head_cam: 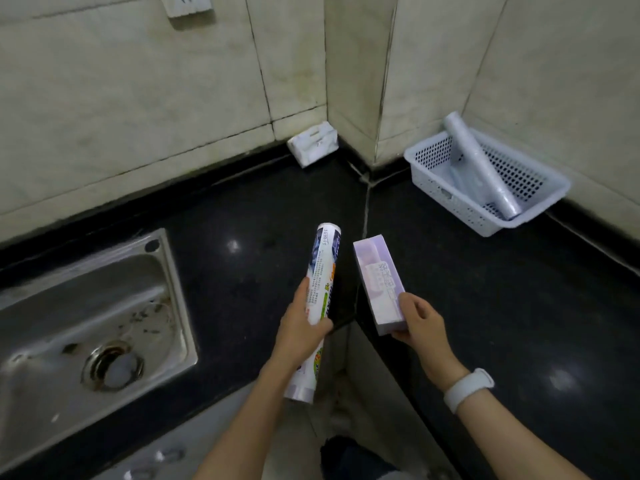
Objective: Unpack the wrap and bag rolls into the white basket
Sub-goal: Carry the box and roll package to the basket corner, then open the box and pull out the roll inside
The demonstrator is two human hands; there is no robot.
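Note:
My left hand (302,323) grips a long roll in a printed white wrapper (323,268), held over the counter's inner corner and pointing away from me. Just to its right, my right hand (420,320) holds the near end of a pale lilac box (377,278). The white perforated basket (436,188) stands on the black counter at the back right, against the wall. A clear plastic roll (479,161) lies slanted in the basket, its far end sticking up over the rim. Both hands are well short of the basket.
A steel sink (90,327) is set into the black counter (502,306) on the left. A small white holder (313,143) sits at the wall's foot near the corner. Tiled walls close the back, with a socket (187,5) at top left.

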